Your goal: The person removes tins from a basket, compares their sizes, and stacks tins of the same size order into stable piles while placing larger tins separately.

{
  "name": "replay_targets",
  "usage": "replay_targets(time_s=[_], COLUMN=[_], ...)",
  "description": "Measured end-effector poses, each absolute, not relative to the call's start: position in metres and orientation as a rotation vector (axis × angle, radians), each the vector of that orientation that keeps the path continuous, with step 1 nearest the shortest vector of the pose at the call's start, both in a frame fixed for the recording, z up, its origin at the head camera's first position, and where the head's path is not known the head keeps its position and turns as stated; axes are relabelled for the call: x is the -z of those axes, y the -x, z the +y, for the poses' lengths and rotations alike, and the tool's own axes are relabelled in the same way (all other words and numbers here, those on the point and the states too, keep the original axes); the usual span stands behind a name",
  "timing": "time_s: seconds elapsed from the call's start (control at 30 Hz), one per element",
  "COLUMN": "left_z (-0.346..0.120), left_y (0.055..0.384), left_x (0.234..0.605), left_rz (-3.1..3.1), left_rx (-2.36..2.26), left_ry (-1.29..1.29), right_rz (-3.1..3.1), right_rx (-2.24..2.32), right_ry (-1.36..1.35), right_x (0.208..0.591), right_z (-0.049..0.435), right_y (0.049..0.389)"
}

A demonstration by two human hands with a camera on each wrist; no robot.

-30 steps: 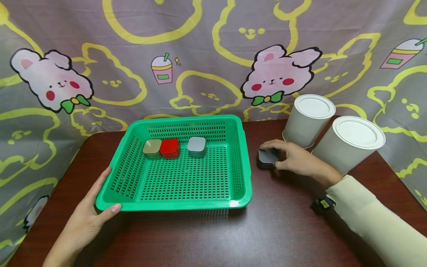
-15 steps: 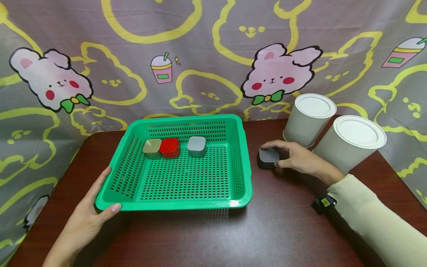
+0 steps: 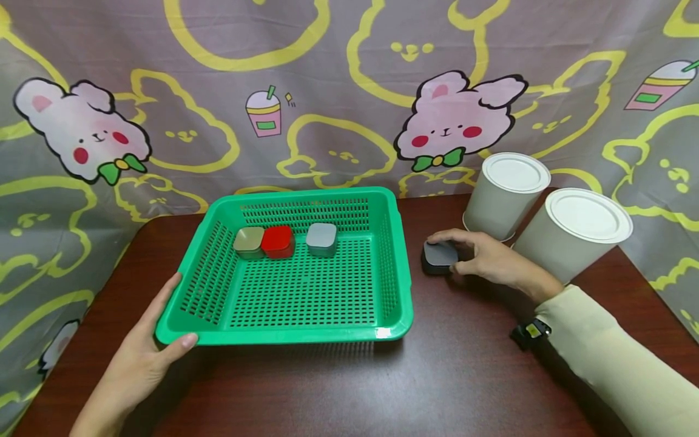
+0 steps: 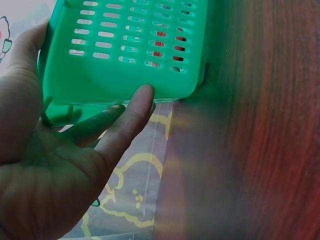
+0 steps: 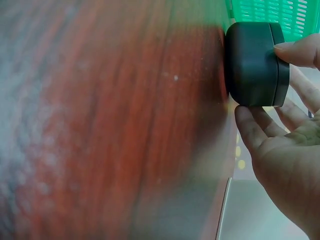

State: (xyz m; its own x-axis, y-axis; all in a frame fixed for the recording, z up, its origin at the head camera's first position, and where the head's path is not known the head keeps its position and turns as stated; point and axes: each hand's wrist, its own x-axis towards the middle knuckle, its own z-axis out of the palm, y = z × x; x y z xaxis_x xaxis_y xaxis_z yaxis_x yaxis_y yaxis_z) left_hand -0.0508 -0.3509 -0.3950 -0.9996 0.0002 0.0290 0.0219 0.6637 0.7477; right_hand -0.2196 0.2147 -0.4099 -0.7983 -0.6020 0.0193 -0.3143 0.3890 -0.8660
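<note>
Black box [image 3: 440, 256] sits between thumb and fingers of the right hand [image 3: 489, 262].

The head view is bright and clear. The green basket [image 3: 235, 335] has a white shiny spot on its front edge and dark shadow underneath. The worktop [image 3: 349, 388] shines softly. The left wrist view is dimmer; both wrist views blur the wood.

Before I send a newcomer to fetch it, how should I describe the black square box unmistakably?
Find the green rectangular plastic basket. Just to its right, a right hand grips the black square box. Unlike the beige square box, red square box and grey square box, it sits outside the basket.
</note>
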Motion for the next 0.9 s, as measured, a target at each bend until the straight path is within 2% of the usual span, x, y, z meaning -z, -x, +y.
replay_targets(time_s=[0.37,0.9], left_z=[-0.354,-0.354], left_y=[0.050,0.051], left_x=[0.398,0.396], left_rz=[-2.836,-2.834], left_rx=[1.251,1.272], left_ry=[0.051,0.073], right_rz=[2.468,2.628], right_rx=[1.287,1.239], right_ry=[0.882,0.781], right_x=[0.406,0.379], right_z=[0.213,0.205], right_y=[0.216,0.208])
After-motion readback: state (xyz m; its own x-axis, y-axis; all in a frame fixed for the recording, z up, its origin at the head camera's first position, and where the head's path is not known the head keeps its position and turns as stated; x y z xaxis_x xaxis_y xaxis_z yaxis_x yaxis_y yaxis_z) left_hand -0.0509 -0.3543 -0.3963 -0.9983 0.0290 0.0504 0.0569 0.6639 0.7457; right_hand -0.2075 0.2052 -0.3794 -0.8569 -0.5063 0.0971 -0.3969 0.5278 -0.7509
